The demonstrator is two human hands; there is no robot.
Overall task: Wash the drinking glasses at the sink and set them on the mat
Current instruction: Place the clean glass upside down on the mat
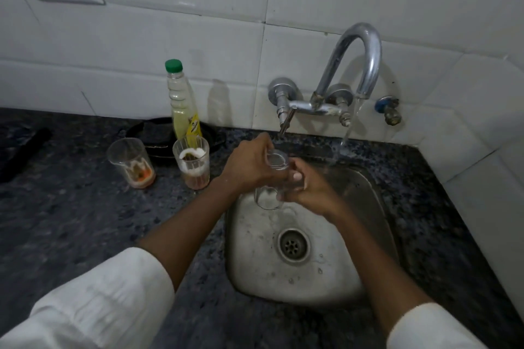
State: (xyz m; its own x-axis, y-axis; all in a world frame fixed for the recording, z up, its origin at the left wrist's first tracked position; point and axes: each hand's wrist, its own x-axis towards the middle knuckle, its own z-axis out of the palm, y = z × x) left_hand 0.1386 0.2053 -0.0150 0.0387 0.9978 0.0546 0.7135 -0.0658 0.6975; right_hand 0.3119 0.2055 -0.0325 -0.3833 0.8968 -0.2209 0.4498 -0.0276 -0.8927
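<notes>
The left hand [249,164] curls its fingers over the far end of a clear drinking glass [269,178], gripping it from above and from the left. The right hand [307,181] wraps the same glass from the right, its fingers bent round the wall and the thumb laid across the front. The glass lies tilted between the two hands, its nearer end pointing down toward the basin, over the back left part of the steel sink [255,263]. How tightly each finger presses cannot be told, as the glass is blurred.

Behind the hands the curved tap [365,48] runs a thin stream of water [350,125] that falls to the right of the glass, apart from it. On the dark speckled counter [71,221] to the left stand two dirty glasses [131,163] and [192,166], both upright with residue inside. Just behind them stands a bottle with a green cap [181,99], beside a black dish [158,133].
</notes>
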